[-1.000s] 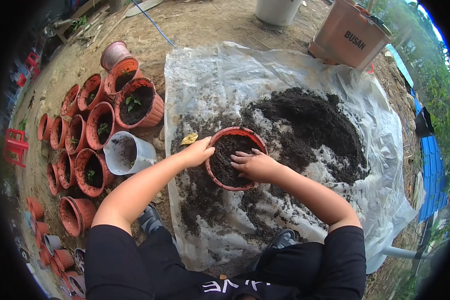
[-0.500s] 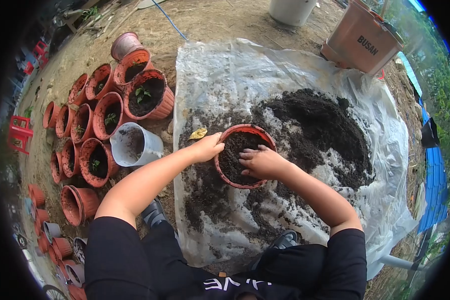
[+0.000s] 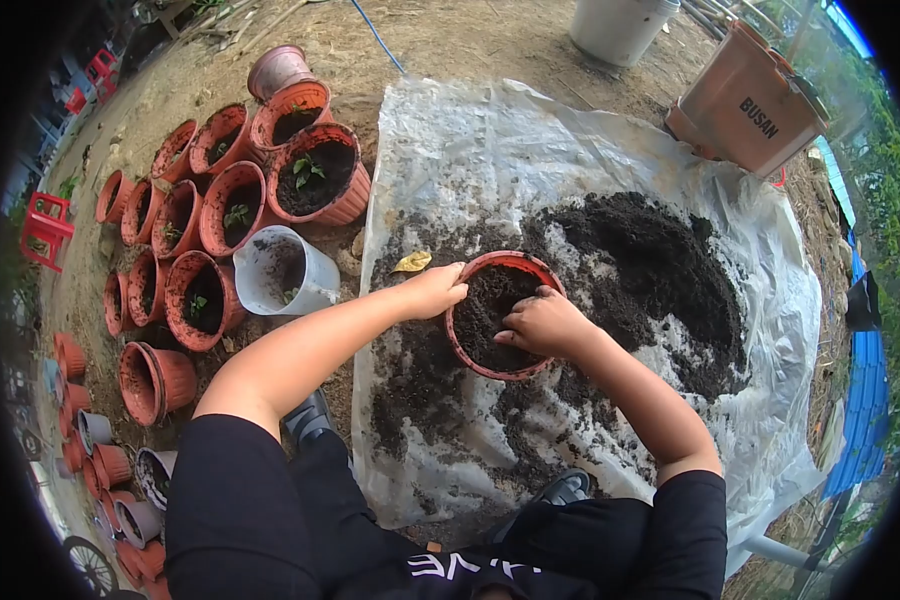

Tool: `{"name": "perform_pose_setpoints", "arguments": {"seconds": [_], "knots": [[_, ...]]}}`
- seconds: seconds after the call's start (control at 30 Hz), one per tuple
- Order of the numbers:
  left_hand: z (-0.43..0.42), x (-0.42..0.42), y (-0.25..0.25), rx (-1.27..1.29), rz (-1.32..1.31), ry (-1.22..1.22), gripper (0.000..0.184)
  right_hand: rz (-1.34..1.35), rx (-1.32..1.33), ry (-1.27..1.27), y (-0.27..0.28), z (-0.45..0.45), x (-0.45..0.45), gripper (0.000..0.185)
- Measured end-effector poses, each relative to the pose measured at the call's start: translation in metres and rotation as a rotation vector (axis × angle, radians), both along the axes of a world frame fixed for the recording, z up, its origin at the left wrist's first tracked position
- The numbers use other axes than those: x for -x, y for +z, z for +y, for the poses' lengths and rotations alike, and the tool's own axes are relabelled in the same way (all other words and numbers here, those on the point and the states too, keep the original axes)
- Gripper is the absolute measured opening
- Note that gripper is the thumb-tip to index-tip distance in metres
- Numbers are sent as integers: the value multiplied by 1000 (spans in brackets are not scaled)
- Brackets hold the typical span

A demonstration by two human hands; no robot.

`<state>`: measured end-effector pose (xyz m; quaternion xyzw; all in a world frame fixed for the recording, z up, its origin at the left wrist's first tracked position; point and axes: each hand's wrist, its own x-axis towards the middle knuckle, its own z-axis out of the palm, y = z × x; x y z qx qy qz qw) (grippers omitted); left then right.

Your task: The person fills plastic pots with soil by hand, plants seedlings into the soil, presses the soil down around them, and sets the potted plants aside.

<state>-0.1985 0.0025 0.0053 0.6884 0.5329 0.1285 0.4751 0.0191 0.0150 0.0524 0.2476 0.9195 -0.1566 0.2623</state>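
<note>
A round reddish pot (image 3: 503, 374) with dark soil (image 3: 480, 312) inside stands on a soil-strewn plastic sheet (image 3: 470, 150). My left hand (image 3: 436, 291) grips the pot's left rim, fingers closed on it. My right hand (image 3: 544, 322) is inside the pot at its right side, its bent fingers touching the soil; the fingertips are partly hidden, and whether they hold soil cannot be made out. A yellow leaf (image 3: 412, 261) lies just left of the pot. To the right, a heap of dark soil (image 3: 650, 260) spreads over the sheet.
Several reddish pots with small plants (image 3: 338, 199) stand at the left, beside a pale grey pot (image 3: 315, 285). More pots (image 3: 175, 380) are lower left. A "BUSAN" container (image 3: 745, 100) and a whitish bucket (image 3: 620, 30) stand at the back. A blue cord (image 3: 378, 38) lies on the ground.
The whole view has shifted, so the scene sits further right. My right hand's fingers have gone from spread on the soil to more bent. My left hand keeps its hold on the rim.
</note>
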Motion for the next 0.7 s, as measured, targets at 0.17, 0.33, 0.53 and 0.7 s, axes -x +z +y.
{"name": "perform_pose_setpoints", "arguments": {"seconds": [0.17,0.33,0.53,0.7], "knots": [[0,1,-3,-18,15,-7,36,685,-491,174,-54,-13,-15,45],[1,1,-2,-9,-7,-9,36,134,-128,23,-28,-7,-3,51],[2,1,25,43,127,-75,47,221,-107,-29,-26,-6,-4,45],[2,48,98,-15,34,128,55,550,-172,53,-36,-5,-18,34]]}}
